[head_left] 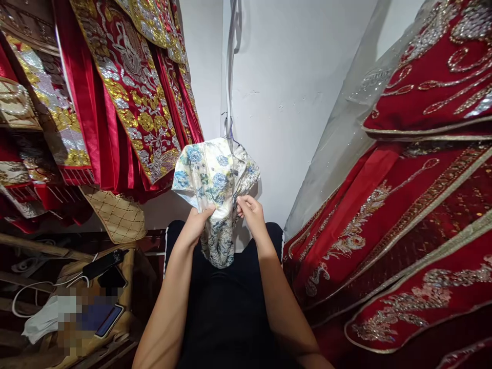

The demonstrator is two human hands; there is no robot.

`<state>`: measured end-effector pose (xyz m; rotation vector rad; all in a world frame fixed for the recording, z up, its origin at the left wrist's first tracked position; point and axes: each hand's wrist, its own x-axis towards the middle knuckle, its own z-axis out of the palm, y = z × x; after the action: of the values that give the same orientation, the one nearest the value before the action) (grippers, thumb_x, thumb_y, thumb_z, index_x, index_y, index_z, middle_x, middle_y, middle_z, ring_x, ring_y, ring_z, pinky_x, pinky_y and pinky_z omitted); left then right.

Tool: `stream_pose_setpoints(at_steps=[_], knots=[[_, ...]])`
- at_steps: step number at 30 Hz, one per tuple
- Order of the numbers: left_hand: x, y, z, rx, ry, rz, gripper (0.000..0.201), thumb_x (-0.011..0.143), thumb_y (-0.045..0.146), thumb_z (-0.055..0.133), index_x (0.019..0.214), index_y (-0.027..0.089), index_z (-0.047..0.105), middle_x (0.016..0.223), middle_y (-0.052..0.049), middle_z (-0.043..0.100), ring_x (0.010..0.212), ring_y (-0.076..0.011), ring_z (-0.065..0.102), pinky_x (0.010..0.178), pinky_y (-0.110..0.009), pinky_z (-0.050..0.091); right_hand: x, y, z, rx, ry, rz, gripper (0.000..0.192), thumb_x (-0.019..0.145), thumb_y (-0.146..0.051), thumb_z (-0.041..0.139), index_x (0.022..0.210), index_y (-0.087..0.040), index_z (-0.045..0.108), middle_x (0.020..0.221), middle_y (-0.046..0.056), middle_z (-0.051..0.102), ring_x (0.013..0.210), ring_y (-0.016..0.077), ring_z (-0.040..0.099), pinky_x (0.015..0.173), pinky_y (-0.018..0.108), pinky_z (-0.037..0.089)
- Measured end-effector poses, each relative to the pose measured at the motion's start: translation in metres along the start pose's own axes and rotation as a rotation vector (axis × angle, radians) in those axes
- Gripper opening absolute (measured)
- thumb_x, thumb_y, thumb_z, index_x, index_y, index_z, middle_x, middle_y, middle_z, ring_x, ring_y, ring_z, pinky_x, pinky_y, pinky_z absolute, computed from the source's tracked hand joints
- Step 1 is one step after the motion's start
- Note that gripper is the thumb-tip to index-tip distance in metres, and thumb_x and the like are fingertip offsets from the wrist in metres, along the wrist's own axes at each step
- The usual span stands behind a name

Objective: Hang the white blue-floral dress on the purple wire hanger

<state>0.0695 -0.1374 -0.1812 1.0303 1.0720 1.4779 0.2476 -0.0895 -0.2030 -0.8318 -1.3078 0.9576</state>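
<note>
A small short-sleeved floral garment (215, 179), white with blue roses, hangs in front of me by the wall, and its lower part drops between my knees. Hanger hooks (230, 128) show above its neckline. My left hand (198, 223) is closed on the garment's left side, thumb lying over the cloth. On the other side, my right hand (249, 210) pinches the garment's right edge between thumb and fingertips. Whether the hands hold one or more layers of cloth I cannot tell.
Red embroidered costumes (134, 97) hang at left, and more red sequined cloth (384, 220) hangs close at right, partly under clear plastic (334, 102). Low at left, a bamboo chair (128, 277) bears a phone (109, 320), a black device (103, 263) and a white cable (23, 292).
</note>
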Motion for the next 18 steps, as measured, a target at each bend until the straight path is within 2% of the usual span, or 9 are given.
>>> stream_pose_setpoints(at_steps=[5,9,14,18], knots=[[-0.007,0.005,0.005,0.083,-0.085,0.124,0.046,0.080,0.038,0.072,0.118,0.015,0.065,0.126,-0.012,0.067,0.121,-0.0312,0.060,0.105,-0.040,0.044,0.000,-0.004,0.007,-0.045,0.024,-0.045,0.032,0.079,-0.047,0.070,0.093,-0.021,0.060,0.061,-0.003,0.055,0.053,0.0125,0.048,0.050,0.025,0.035],[-0.008,0.004,0.005,0.088,-0.088,0.147,0.043,0.080,0.038,0.071,0.116,0.015,0.068,0.122,-0.011,0.070,0.116,-0.0304,0.063,0.103,-0.041,0.046,0.000,0.001,0.011,-0.062,-0.009,-0.020,0.028,0.081,-0.046,0.068,0.088,-0.020,0.060,0.059,-0.002,0.055,0.058,0.0146,0.053,0.055,0.026,0.039],[-0.007,-0.003,0.006,0.066,-0.097,0.167,0.043,0.080,0.039,0.072,0.115,0.015,0.069,0.119,-0.011,0.071,0.114,-0.0302,0.063,0.100,-0.039,0.047,0.001,0.008,0.016,-0.052,-0.043,0.025,0.023,0.083,-0.044,0.063,0.081,-0.021,0.058,0.056,-0.003,0.052,0.052,0.0136,0.049,0.051,0.026,0.036],[0.000,-0.008,-0.002,0.138,-0.041,0.220,0.041,0.080,0.041,0.070,0.111,0.015,0.070,0.113,-0.010,0.072,0.110,-0.0298,0.064,0.096,-0.036,0.048,0.003,0.005,0.015,-0.074,-0.032,0.062,0.017,0.081,-0.035,0.058,0.072,-0.022,0.055,0.054,-0.003,0.053,0.049,0.0125,0.047,0.050,0.025,0.037]])
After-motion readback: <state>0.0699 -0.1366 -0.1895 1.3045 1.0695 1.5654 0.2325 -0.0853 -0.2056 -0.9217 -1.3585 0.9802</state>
